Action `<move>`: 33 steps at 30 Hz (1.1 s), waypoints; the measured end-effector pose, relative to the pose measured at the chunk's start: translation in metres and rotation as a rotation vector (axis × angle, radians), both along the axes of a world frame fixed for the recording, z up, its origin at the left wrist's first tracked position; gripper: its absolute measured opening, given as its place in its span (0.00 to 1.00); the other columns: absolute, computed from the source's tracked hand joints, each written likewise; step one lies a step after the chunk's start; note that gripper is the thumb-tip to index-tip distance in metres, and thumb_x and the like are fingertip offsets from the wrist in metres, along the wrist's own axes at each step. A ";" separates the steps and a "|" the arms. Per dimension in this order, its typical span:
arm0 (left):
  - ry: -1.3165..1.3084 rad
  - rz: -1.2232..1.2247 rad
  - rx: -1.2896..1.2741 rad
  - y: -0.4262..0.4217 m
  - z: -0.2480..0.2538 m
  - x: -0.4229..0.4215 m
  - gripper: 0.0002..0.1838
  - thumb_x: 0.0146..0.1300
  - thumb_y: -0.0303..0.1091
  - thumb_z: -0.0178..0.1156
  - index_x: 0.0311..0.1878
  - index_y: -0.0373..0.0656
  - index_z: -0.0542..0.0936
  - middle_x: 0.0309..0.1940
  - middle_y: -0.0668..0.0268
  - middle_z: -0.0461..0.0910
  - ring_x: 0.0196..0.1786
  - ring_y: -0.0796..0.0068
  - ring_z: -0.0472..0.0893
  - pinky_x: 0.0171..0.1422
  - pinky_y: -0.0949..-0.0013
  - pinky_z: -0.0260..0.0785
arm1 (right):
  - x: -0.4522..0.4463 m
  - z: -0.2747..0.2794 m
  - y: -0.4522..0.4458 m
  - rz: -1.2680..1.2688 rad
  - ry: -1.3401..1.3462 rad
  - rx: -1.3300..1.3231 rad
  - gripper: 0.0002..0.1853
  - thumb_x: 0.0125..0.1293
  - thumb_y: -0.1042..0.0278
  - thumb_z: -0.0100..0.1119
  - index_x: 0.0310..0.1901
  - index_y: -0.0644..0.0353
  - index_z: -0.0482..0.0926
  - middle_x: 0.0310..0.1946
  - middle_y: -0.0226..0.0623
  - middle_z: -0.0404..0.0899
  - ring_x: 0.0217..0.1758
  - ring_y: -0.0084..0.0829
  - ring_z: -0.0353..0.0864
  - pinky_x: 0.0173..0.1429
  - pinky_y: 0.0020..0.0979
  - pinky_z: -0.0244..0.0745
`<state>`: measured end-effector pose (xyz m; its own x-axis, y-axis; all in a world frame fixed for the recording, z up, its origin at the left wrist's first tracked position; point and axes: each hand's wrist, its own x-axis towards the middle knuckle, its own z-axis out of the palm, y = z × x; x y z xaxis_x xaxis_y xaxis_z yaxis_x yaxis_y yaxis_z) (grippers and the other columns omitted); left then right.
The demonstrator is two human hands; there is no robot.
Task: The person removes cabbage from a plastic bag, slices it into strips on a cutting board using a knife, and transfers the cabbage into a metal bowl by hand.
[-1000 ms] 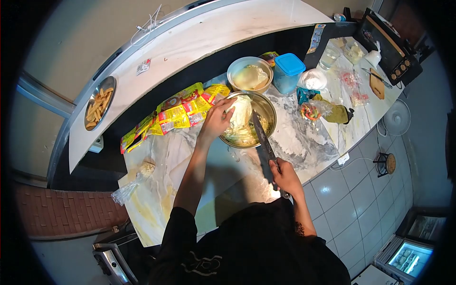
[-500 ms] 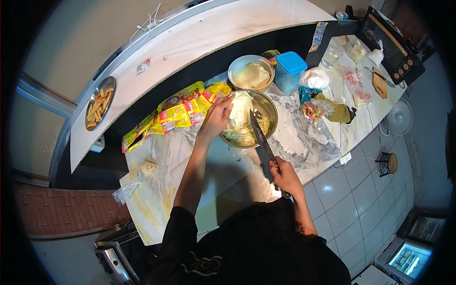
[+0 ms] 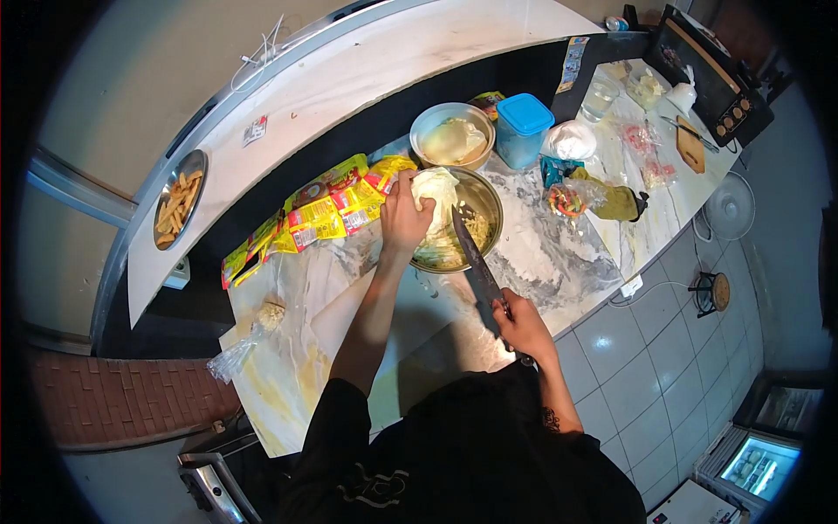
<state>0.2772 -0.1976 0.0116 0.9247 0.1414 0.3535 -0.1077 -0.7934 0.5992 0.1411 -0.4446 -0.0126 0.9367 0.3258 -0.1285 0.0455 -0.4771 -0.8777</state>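
Observation:
My left hand (image 3: pixel 407 214) grips a pale cabbage (image 3: pixel 434 194) from its left side and holds it over a metal bowl (image 3: pixel 499 229). In my right hand (image 3: pixel 522 323) is the handle of a long dark knife (image 3: pixel 476 258). Its blade points up and left, with the tip close to the cabbage's right side; whether it touches, I cannot tell. Chopped pieces of cabbage (image 3: pixel 478 229) lie in the bowl beneath. Part of the bowl's left side is hidden behind the cabbage and my left hand.
Behind the bowl stand a basin (image 3: pixel 422 118) of pale batter-like contents and a blue-lidded container (image 3: pixel 521 144). Yellow packets (image 3: pixel 319 214) lie left. To the right are a white bag (image 3: pixel 570 140), a greenish bottle-like pouch (image 3: pixel 618 199) and a cutting board (image 3: pixel 690 147). A plate of fries (image 3: pixel 179 205) sits on the ledge.
My left hand has turned around the cabbage, its thumb now showing along the near side. The knife stays beside the cabbage. The whole view has shifted slightly.

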 end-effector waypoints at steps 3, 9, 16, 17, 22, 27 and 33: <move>0.045 0.027 -0.081 -0.002 -0.002 0.001 0.30 0.59 0.31 0.58 0.67 0.38 0.66 0.47 0.40 0.80 0.49 0.38 0.80 0.53 0.46 0.73 | 0.000 0.005 -0.001 -0.017 -0.047 0.032 0.10 0.71 0.68 0.53 0.34 0.67 0.71 0.15 0.39 0.71 0.14 0.27 0.72 0.20 0.35 0.65; 0.217 0.074 -0.071 0.006 -0.003 -0.003 0.23 0.65 0.33 0.57 0.63 0.35 0.71 0.50 0.38 0.79 0.53 0.40 0.79 0.56 0.46 0.72 | 0.004 0.021 0.001 -0.092 0.188 -0.025 0.11 0.68 0.66 0.54 0.42 0.68 0.75 0.25 0.61 0.77 0.34 0.62 0.79 0.38 0.50 0.71; 0.099 -0.199 -0.110 0.035 -0.012 -0.010 0.19 0.71 0.33 0.53 0.61 0.33 0.71 0.42 0.44 0.82 0.47 0.48 0.82 0.55 0.55 0.72 | 0.012 0.039 0.008 -0.122 -0.104 -0.148 0.11 0.66 0.70 0.55 0.48 0.61 0.77 0.20 0.55 0.74 0.26 0.54 0.77 0.33 0.45 0.68; 0.089 -0.244 -0.154 0.038 -0.016 -0.010 0.19 0.71 0.34 0.53 0.60 0.33 0.71 0.39 0.47 0.83 0.44 0.55 0.84 0.52 0.60 0.72 | 0.012 0.043 0.009 -0.127 -0.091 -0.199 0.16 0.66 0.70 0.55 0.55 0.58 0.78 0.22 0.57 0.75 0.29 0.58 0.78 0.35 0.47 0.70; 0.268 -0.280 -0.416 0.032 0.008 -0.019 0.17 0.72 0.33 0.54 0.59 0.34 0.71 0.28 0.61 0.78 0.31 0.77 0.76 0.39 0.66 0.67 | 0.010 0.049 0.002 -0.101 -0.180 -0.285 0.26 0.65 0.73 0.55 0.66 0.49 0.73 0.25 0.57 0.78 0.33 0.57 0.80 0.41 0.48 0.74; 0.269 -0.294 -0.376 0.030 0.003 -0.014 0.16 0.70 0.31 0.57 0.57 0.34 0.70 0.34 0.52 0.83 0.31 0.65 0.84 0.39 0.65 0.74 | 0.009 0.053 -0.004 -0.088 -0.156 -0.304 0.28 0.64 0.76 0.56 0.67 0.47 0.73 0.26 0.56 0.79 0.33 0.56 0.81 0.41 0.48 0.74; 0.136 -0.115 -0.194 0.017 -0.015 -0.013 0.14 0.67 0.29 0.58 0.52 0.36 0.69 0.36 0.44 0.81 0.38 0.46 0.83 0.44 0.53 0.74 | 0.013 0.043 -0.001 -0.093 -0.219 -0.346 0.28 0.65 0.76 0.57 0.67 0.46 0.74 0.28 0.55 0.80 0.33 0.55 0.81 0.41 0.48 0.75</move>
